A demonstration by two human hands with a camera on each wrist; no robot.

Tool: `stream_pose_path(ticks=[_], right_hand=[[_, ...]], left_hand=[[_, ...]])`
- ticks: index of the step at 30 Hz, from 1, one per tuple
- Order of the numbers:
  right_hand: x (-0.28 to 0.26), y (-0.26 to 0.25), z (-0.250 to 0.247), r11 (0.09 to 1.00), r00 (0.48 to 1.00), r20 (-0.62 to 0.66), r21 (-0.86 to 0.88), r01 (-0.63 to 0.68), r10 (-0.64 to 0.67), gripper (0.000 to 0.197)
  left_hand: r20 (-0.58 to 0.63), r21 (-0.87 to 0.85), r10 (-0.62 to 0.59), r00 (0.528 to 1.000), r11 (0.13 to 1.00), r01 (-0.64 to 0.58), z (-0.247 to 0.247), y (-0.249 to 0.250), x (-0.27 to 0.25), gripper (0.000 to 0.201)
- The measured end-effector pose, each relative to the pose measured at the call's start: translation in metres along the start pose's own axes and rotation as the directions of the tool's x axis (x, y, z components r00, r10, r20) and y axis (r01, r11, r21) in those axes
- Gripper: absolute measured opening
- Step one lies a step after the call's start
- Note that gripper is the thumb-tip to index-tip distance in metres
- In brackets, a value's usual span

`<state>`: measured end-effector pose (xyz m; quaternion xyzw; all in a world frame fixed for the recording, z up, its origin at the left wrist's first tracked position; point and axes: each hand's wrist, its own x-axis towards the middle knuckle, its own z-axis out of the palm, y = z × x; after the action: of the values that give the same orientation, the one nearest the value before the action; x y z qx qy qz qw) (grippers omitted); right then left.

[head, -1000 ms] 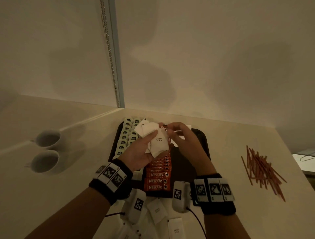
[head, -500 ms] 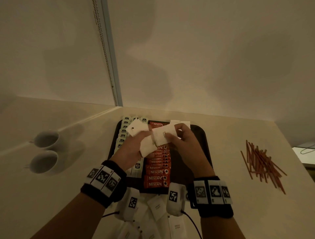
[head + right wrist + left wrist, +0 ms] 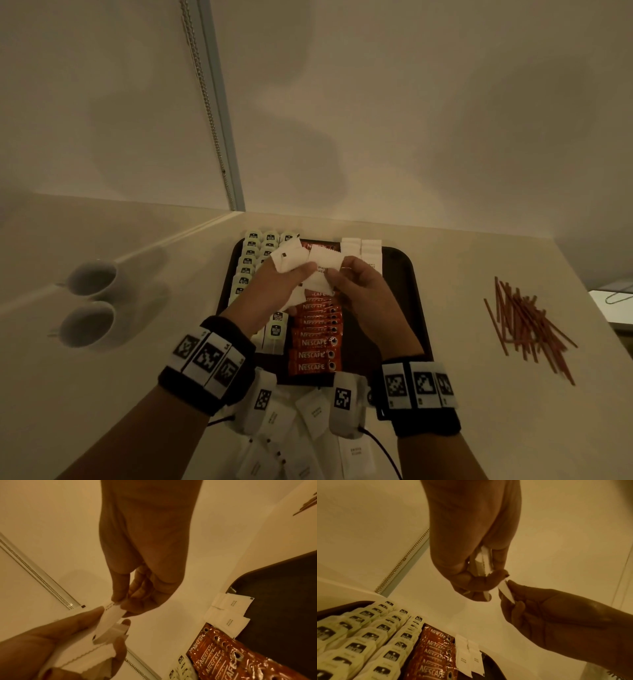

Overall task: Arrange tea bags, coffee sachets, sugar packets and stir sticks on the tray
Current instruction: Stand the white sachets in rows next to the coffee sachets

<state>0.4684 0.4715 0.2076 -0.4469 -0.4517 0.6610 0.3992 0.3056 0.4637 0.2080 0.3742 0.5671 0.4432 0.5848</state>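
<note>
A dark tray (image 3: 407,274) holds columns of pale tea bags (image 3: 251,253) on its left and a row of red Nescafe sachets (image 3: 313,354) down its middle. Two white sugar packets (image 3: 371,250) lie at its back right. Above the tray my left hand (image 3: 294,274) grips a fanned stack of white sugar packets (image 3: 291,257). My right hand (image 3: 342,274) pinches one packet (image 3: 325,260) at the stack's right side. The right wrist view shows this packet (image 3: 109,616) between thumb and fingers. In the left wrist view the packet (image 3: 506,593) stands edge-on beside the stack (image 3: 483,561).
A pile of reddish stir sticks (image 3: 527,325) lies on the table right of the tray. Two white cups (image 3: 94,277) stand at the left. Several loose sugar packets (image 3: 311,411) lie between the tray's near edge and my wrists. A wall closes the back.
My right hand has taken one packet from the stack and drawn it a little to the right. Both hands stay above the tray; the view has tilted slightly.
</note>
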Motion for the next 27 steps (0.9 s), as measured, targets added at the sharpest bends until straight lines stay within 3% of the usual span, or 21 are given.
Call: stream_pose_path(ticks=[5, 8, 12, 15, 22, 27], right_hand=[[0.005, 0.018, -0.017, 0.986, 0.998, -0.05, -0.165, -0.036, 0.028, 0.004], [0.019, 0.039, -0.05, 0.953, 0.983, -0.169, -0.28, -0.118, 0.072, 0.015], [0.054, 0.071, -0.107, 0.868, 0.901, -0.431, -0.426, -0.255, 0.053, 0.025], [0.077, 0.085, -0.134, 0.803, 0.832, -0.555, -0.494, -0.332, 0.003, 0.023], [0.109, 0.088, -0.146, 0.709, 0.819, -0.572, -0.594, -0.38, -0.04, 0.023], [0.116, 0.091, -0.142, 0.702, 0.804, -0.59, -0.602, -0.38, -0.07, 0.024]], left_hand=[[0.051, -0.064, -0.132, 0.99, 0.989, 0.136, -0.004, -0.011, 0.0, 0.009], [0.172, -0.23, -0.193, 0.966, 0.946, 0.23, -0.012, -0.016, 0.0, 0.027], [0.183, -0.294, -0.219, 0.958, 0.918, 0.266, -0.021, -0.018, 0.006, 0.031], [0.194, -0.36, -0.217, 0.957, 0.891, 0.276, -0.025, -0.019, 0.01, 0.03], [0.169, -0.441, -0.244, 0.955, 0.848, 0.295, -0.029, -0.023, 0.017, 0.038], [0.175, -0.466, -0.243, 0.954, 0.833, 0.298, -0.032, -0.021, 0.018, 0.037]])
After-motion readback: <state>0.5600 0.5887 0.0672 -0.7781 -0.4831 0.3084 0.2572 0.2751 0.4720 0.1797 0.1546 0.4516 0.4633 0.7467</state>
